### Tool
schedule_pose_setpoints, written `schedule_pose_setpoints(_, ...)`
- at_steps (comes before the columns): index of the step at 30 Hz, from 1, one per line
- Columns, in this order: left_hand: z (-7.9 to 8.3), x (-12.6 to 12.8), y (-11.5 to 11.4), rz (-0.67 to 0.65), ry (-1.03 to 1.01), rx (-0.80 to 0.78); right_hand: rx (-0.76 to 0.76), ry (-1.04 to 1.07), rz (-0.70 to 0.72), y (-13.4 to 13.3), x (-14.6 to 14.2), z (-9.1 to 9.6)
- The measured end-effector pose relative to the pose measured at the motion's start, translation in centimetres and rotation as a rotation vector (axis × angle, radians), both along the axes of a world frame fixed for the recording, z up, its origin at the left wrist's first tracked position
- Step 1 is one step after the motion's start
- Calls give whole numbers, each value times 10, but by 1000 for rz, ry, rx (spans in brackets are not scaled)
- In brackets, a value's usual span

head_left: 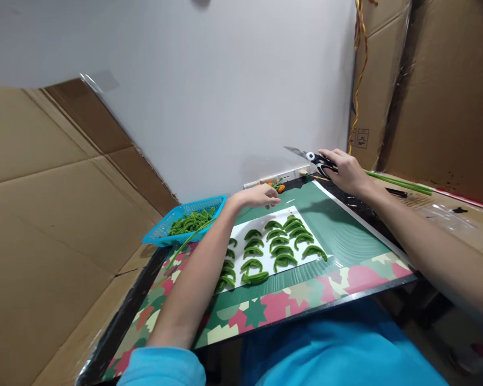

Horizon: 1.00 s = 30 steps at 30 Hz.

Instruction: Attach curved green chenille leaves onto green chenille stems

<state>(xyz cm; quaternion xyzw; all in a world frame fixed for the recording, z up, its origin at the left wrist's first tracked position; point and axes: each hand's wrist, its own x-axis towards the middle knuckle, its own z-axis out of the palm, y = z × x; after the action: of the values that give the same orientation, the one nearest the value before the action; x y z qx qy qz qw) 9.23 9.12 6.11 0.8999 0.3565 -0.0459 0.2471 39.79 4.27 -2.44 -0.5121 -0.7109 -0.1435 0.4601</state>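
My right hand is closed around the handles of black-and-white scissors, their blades pointing left above the far edge of the table. Over the back of a white sheet, my left hand hangs with its fingers loosely bent and apart, and I see nothing in them. Curved, fuzzy green pieces, like bent chenille stems, lie in rows on that sheet. My left forearm hides the sheet's left part. Small orange-and-green items lie just beyond my left hand.
A blue plastic basket holding more green fuzzy pieces stands at the left. Long green stems and a black pen-like object lie at the right. A power strip runs along the wall. Cardboard panels flank the table.
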Motion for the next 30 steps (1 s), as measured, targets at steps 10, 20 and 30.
schedule_pose_setpoints(10, 57, -61, -8, 225, -578, 24, 54, -105, 154, -13, -41, -3)
schedule_pose_setpoints(20, 41, -45, -9, 165, -581, -86, 128, -203, 182, -22, -52, -2)
schedule_pose_setpoints(30, 43, -47, -12, 195, -522, -43, 97, -202, 198, -23, -53, -1)
